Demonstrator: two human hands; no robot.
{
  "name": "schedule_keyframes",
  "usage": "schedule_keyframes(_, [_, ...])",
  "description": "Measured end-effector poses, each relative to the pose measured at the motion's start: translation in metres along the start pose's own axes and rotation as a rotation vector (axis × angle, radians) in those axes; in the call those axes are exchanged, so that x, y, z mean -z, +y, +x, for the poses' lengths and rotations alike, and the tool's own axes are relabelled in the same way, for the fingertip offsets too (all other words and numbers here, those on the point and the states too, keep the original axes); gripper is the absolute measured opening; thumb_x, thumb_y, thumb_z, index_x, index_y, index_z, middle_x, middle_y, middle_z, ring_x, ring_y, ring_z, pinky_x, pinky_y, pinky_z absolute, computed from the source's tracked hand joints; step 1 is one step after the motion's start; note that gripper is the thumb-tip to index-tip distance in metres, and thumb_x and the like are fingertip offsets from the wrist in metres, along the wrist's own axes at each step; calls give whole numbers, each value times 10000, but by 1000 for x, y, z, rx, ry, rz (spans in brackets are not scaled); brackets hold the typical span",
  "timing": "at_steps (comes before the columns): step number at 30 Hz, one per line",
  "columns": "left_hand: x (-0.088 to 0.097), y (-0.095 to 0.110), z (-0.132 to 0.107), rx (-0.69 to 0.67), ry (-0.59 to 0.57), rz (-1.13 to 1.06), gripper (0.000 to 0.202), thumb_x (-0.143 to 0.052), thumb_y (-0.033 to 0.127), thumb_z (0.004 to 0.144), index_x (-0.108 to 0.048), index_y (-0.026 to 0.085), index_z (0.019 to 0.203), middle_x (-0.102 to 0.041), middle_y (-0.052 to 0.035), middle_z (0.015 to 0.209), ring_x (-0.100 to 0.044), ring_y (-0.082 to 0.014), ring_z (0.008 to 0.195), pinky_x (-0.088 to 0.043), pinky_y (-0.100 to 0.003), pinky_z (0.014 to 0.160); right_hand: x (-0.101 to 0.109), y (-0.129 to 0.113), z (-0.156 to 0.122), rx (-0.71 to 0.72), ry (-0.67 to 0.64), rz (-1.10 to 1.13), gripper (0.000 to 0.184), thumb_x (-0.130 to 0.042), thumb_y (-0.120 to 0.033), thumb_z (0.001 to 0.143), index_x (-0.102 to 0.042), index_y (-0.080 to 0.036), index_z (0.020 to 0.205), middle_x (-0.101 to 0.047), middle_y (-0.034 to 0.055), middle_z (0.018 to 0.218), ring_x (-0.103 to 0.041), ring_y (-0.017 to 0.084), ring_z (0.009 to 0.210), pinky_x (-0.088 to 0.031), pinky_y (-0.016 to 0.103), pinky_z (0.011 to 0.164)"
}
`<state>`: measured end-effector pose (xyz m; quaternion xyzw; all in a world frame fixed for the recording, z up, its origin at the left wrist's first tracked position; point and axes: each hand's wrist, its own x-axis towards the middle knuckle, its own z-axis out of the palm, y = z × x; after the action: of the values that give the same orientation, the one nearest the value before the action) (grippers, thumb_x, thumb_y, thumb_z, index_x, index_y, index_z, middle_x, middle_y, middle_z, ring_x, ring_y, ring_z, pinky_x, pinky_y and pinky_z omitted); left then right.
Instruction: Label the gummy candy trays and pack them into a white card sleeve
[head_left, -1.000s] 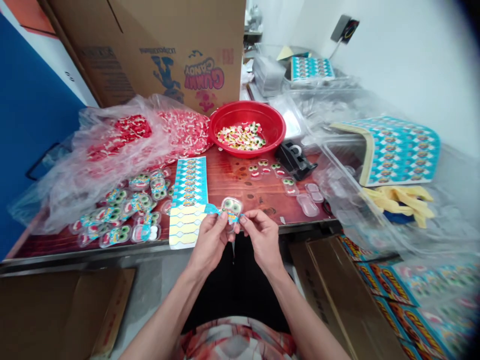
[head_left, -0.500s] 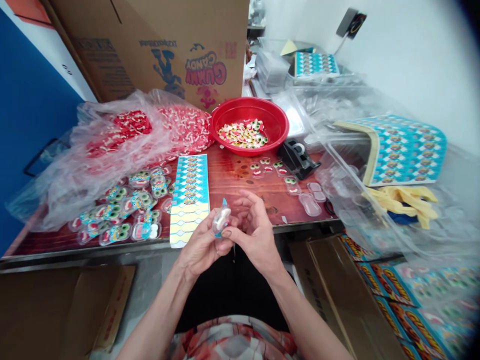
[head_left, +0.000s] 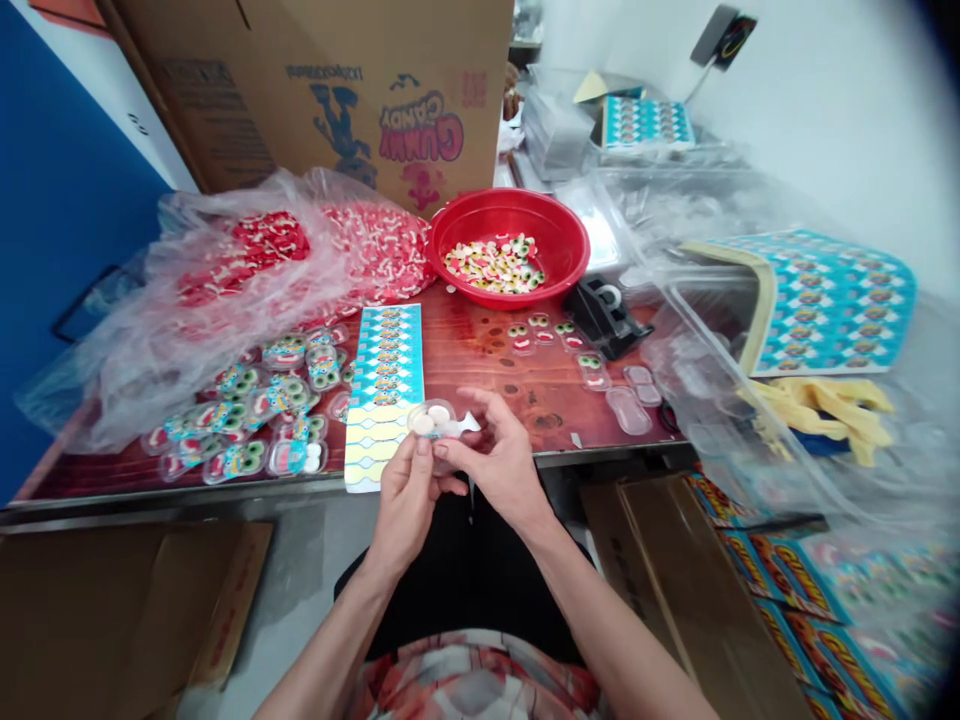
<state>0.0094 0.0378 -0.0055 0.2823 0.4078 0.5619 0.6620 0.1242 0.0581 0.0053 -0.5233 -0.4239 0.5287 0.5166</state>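
At the back left, the carton (head_left: 315,110) reads "GUMMY CANDY" upside down; small print on the label sheet (head_left: 388,365) on the counter (head_left: 469,355) is unreadable. Your left grip (head_left: 406,492) pinches the clear pack (head_left: 420,420) near the counter's front edge. You've flipped it from eyes-up, so white discs (head_left: 439,413) face up and the label's loose end (head_left: 466,424) is exposed. Your right grip (head_left: 499,455) meets the pack by its thumb; whether it grasps, I cannot tell. Packets (head_left: 804,577) lower right seem to read "GUMMY".

Bare hands (head_left: 501,470), bare forearms (head_left: 346,622), red, white and grey patterned top (head_left: 480,682), black trousers (head_left: 469,585)
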Motion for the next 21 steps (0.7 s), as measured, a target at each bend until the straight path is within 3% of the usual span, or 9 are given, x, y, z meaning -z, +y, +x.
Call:
schedule_keyframes(3, [0,7,1,49,17,-15,343,-764,465,822,-674,166,966,-753,-34,855,-694,-117,645,-553,-178,487,3,-2,-1,-23,-44,112,671,-888,-254,626,-620,-277,1241,-600,-35,949,-559,94,707,-499,239,687])
schedule_keyframes(5, [-1,10,2,71,41,-23,351,-751,459,832,-666,162,998,-757,-43,857,-712,-133,636,-536,-177,465,7,-3,0,-72,-76,291,586,-870,-330,686,-637,-270,1220,-646,-25,935,-610,114,739,-519,252,707])
schedule_keyframes(8, [-1,10,4,74,50,16,364,-715,467,857,-642,160,1037,-761,-55,847,-735,-163,622,-511,-181,453,11,2,0,-161,-49,460,349,-781,-471,794,-716,-211,1018,-699,5,825,-651,135,710,-536,275,714])
schedule_keyframes(10, [0,8,5,65,53,55,355,-690,476,873,-627,165,1031,-756,-56,842,-737,-169,615,-498,-183,454,11,6,-1,-182,-21,455,289,-785,-463,791,-732,-194,883,-692,1,720,-642,135,659,-528,272,689])
schedule_keyframes(12, [2,5,5,46,62,111,349,-662,491,889,-620,175,1031,-744,-48,849,-725,-159,601,-486,-186,458,9,10,-3,-131,37,395,215,-804,-395,777,-736,-198,825,-699,-5,709,-643,140,665,-524,276,695])
schedule_keyframes(15, [5,1,4,-16,101,282,323,-620,503,912,-628,190,990,-702,-21,853,-678,-130,605,-483,-195,484,1,11,-11,56,120,162,109,-752,-314,831,-743,-211,798,-705,0,772,-647,154,722,-519,299,726])
schedule_keyframes(18, [5,1,2,-154,179,498,262,-616,448,924,-616,197,850,-614,13,792,-585,-112,673,-469,-188,567,-10,13,-19,283,166,-163,126,-672,-275,898,-740,-224,805,-688,17,803,-641,173,761,-496,332,736])
schedule_keyframes(21, [4,3,0,-250,215,559,283,-609,395,939,-554,197,744,-507,36,721,-466,-102,677,-419,-187,626,-20,15,-23,486,222,-473,194,-591,-261,954,-725,-234,816,-701,39,816,-643,188,783,-446,387,798])
